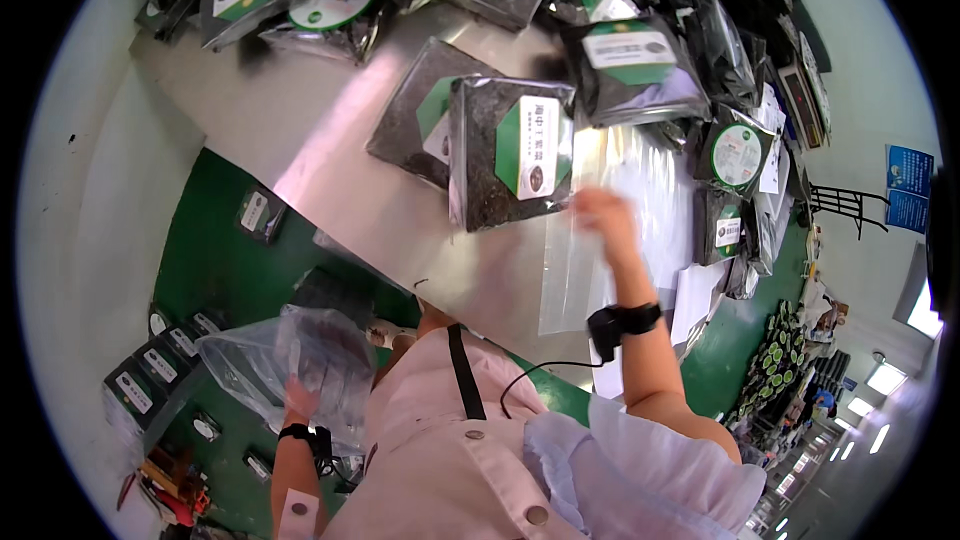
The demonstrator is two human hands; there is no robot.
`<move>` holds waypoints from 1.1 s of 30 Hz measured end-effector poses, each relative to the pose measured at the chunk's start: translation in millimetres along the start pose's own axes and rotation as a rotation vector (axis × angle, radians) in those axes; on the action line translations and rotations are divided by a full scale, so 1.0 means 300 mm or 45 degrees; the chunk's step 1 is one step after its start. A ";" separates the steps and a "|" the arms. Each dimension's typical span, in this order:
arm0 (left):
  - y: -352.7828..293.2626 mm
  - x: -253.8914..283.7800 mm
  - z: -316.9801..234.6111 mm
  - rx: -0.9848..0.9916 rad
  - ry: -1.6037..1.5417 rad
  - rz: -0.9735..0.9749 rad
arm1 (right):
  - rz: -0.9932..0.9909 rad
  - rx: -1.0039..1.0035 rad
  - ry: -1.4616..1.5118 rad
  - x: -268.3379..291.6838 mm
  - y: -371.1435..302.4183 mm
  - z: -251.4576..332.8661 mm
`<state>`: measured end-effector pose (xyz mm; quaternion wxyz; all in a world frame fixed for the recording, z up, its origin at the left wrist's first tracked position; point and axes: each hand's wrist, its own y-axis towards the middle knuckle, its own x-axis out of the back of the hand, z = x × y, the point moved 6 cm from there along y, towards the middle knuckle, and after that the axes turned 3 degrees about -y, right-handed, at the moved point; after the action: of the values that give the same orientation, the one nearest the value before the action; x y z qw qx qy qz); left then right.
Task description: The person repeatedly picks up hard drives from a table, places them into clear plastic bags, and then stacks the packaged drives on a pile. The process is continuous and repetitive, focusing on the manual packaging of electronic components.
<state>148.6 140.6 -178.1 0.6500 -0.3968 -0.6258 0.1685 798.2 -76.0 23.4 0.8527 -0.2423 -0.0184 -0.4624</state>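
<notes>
Below the table's left edge, my left hand is closed on the side of a large clear plastic bag; the film partly covers its fingers. A dark thing shows at the bag's far side. Over the table, my right hand is smeared by motion, so its fingers do not read clearly. It is nearest the lower right corner of a flat, dark packet with a green and white label. That packet overlaps a similar dark packet. Clear plastic sleeves lie under and beside my right hand.
Several more dark packets are heaped along the table's far and right sides. White papers lie at the right edge. On the green floor at left are a single packet and a row of packets in clear plastic.
</notes>
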 end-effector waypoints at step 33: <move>-0.347 0.411 0.388 -0.605 -2.836 -0.270 | 1.940 0.874 -0.107 -1.822 -0.805 0.057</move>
<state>29.2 198.8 -29.9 -0.3461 -0.0851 -0.9007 0.2484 296.4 247.6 -5.6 0.9570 0.0676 -0.0212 0.2813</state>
